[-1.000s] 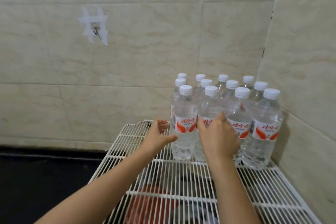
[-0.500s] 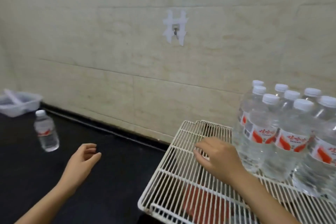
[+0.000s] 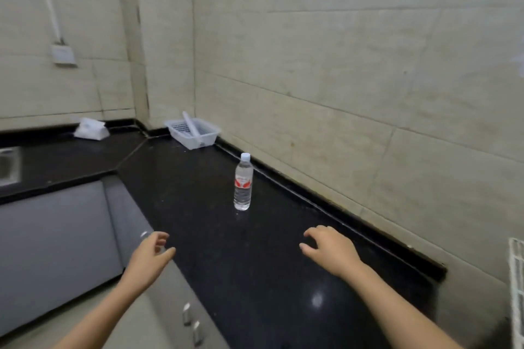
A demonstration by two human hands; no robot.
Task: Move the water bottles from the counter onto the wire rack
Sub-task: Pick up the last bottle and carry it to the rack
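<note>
At near left the left hand (image 3: 150, 255) is empty, fingers loose. Farther back the bottle (image 3: 243, 183) stands upright on the counter (image 3: 198, 207) by the wall (image 3: 340, 93). The right hand (image 3: 330, 249) hovers empty, fingers relaxed; grasp mid-body, carry upright to the rack (image 3: 516, 278)

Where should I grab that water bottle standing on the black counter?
Hold the water bottle round its straight middle, below the narrow cap. Come from the near, open side: it stands upright and alone, with the wall close behind it.
</note>
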